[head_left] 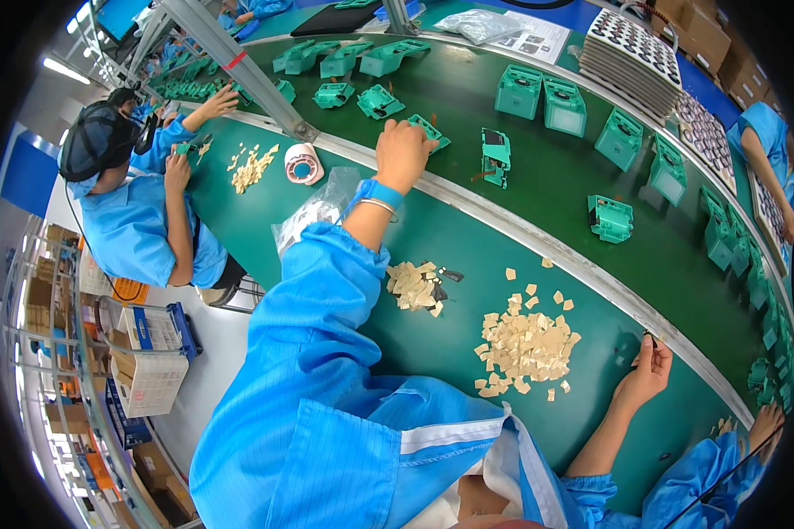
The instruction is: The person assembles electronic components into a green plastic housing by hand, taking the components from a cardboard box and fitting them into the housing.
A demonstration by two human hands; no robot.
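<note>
My left hand reaches over the metal rail, its fingers closed on a green plastic housing at the near edge of the conveyor. A blue strap and a bangle circle that wrist. Low on the right, my right hand is raised over the bench with thumb and finger pinched. Between the fingertips is a tiny dark piece, too small to name. To its left lies a large pile of cream-coloured small pieces. A smaller pile of cream pieces, mixed with black bits, sits below my left forearm.
Green housings stand along the dark green conveyor. A metal rail separates it from the bench. A clear plastic bag and tape roll lie left. A co-worker sits left; another person's hand is at right.
</note>
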